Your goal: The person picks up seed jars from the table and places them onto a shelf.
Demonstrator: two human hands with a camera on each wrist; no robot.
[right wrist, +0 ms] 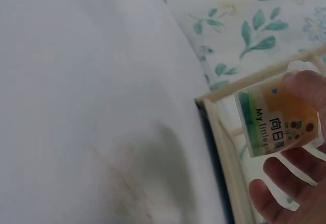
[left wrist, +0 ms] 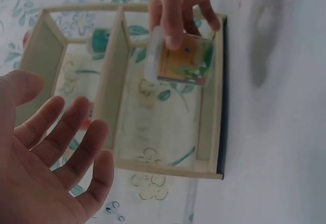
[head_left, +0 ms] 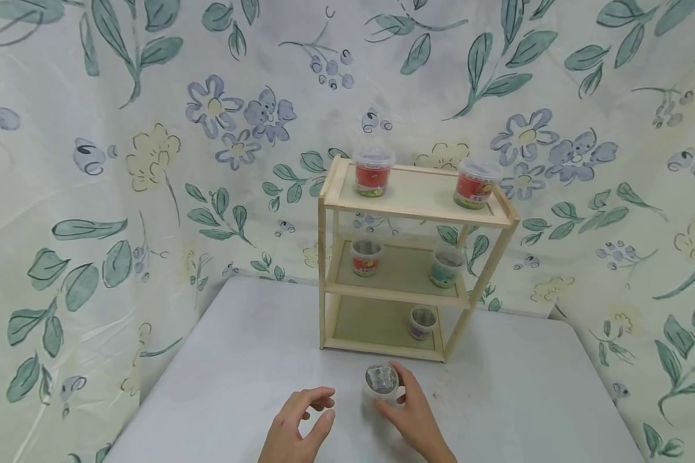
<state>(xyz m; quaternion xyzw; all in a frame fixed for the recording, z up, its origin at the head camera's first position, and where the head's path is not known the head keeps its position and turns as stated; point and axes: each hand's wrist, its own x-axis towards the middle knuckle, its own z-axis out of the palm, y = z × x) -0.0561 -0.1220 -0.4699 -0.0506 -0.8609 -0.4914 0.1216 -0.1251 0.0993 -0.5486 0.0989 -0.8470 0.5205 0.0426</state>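
Observation:
My right hand (head_left: 415, 415) grips a small clear plastic cup (head_left: 380, 381) between thumb and fingers, in front of the wooden shelf. An orange and green label with printed lettering wraps the cup (right wrist: 277, 117) in the right wrist view; something silvery shows at its top in the head view. Left of the cup, my left hand (head_left: 297, 426) holds nothing, its fingers loosely bent and apart from the cup. The three-tier wooden shelf (head_left: 417, 211) stands behind both hands.
Two red-labelled cups (head_left: 373, 177) stand on the top tier. The middle tier holds a red-labelled cup (head_left: 366, 260) and a green-labelled cup (head_left: 446, 269). A purple-labelled cup (head_left: 422, 325) sits at the bottom right. Floral cloth (head_left: 237, 193) hangs behind the white table (head_left: 220, 373).

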